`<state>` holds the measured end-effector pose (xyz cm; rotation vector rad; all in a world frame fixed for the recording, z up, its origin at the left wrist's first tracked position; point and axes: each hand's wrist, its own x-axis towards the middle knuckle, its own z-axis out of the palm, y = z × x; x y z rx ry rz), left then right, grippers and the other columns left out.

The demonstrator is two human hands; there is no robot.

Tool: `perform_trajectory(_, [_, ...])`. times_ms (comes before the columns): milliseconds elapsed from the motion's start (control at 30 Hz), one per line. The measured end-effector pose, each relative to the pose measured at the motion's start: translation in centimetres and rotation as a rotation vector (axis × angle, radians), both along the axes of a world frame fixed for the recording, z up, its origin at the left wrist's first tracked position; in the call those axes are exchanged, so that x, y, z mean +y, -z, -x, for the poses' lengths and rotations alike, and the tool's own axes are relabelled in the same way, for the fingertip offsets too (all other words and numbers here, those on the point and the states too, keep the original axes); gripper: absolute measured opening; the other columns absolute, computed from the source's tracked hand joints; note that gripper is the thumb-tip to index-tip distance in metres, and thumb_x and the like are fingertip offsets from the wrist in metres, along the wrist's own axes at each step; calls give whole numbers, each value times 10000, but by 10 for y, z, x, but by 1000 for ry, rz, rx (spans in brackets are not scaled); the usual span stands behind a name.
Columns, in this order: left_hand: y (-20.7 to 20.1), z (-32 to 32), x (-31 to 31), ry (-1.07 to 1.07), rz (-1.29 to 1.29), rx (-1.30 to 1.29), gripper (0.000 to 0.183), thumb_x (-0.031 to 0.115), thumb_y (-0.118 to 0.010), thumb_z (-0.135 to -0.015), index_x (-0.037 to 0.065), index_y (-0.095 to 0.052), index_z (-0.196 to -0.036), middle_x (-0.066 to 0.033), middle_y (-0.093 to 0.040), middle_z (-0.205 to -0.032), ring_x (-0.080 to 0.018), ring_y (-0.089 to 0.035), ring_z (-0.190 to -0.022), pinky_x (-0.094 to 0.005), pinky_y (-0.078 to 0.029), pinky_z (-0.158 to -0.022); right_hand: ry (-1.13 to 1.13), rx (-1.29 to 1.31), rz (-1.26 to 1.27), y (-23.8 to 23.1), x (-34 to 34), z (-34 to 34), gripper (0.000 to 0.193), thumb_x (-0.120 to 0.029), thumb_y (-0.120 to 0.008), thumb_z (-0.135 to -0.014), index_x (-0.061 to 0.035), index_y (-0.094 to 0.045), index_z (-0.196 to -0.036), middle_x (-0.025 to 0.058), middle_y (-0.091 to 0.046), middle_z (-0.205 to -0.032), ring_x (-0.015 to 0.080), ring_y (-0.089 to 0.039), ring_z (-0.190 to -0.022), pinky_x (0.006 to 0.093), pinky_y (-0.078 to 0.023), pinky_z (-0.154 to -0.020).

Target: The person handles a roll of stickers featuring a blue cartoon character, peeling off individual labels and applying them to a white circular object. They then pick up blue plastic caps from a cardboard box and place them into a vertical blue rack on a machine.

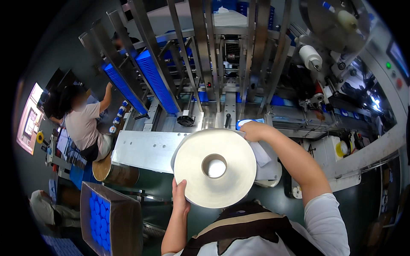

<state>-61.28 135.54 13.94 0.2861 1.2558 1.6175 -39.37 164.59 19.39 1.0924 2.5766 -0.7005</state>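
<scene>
A large cream-white roll point(194, 158) with a brown cardboard core point(205, 166) is held in front of my body, its flat side facing up toward me. My left hand point(181, 199) grips its lower left edge, thumb on the face and fingers underneath. At the roll's upper right edge my right hand point(255, 131) is closed, its fingertips partly hidden. Right beside those fingers lies a blue-and-white piece point(241, 123); whether they pinch it or the roll's edge is unclear. A loose pale strip point(261, 154) shows beneath my right forearm.
Ahead stands a machine with tall metal rails point(196, 47) and blue stacks point(156, 81). Its metal plate point(143, 149) extends left of the roll. A cardboard box point(124, 222) of blue round pieces stands lower left. A co-worker point(85, 123) sits at left. A white roll point(310, 57) hangs upper right.
</scene>
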Motion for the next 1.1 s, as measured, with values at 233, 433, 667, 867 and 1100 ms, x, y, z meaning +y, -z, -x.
perform_trajectory(233, [29,18,0,-33,40,-71,643,491,-480,-912,65,-372,-1381,-143,-514,-1304,-286,-500,-1202,-440,-414,-993,47,141,-307,10,-14,10,281,-46,-564,-745,-64,-674,-1003,164,-682,-957,341,-664,-877,421,-540,-729])
perform_trajectory(433, [15,-12,-33,59,29,-245,716,572,-516,-886,176,-232,-1411,-61,-352,-1414,-298,-440,-1243,-536,-397,-961,103,-221,211,-16,-9,-29,273,-211,-657,-770,-6,-669,-949,159,-675,-842,280,-669,-858,404,-533,-724])
perform_trajectory(667, [-5,-48,-29,-88,-4,-170,797,220,-655,-870,208,-108,-1449,-102,-315,-1417,-282,-347,-1293,-523,-361,-1007,95,172,373,-12,-54,-62,992,-234,-707,-711,-23,-124,-1486,222,-460,-1352,299,-528,-1181,394,-432,-986])
perform_trajectory(867, [-5,-48,-23,-114,-47,-125,688,121,-602,-888,158,-185,-1434,-109,-372,-1382,-269,-404,-1259,-450,-347,-1044,232,760,752,7,-97,-72,833,-137,-653,-792,-59,-202,-1488,146,-412,-1412,247,-378,-1318,369,-296,-1086])
perform_trajectory(1100, [14,-50,-20,-71,9,-141,565,224,-562,-916,107,-311,-1408,-106,-445,-1344,-258,-464,-1213,-428,-381,-1026,475,1053,595,55,-146,-75,618,-268,-654,-881,2,-403,-1377,172,-566,-1247,226,-542,-1146,342,-417,-985])
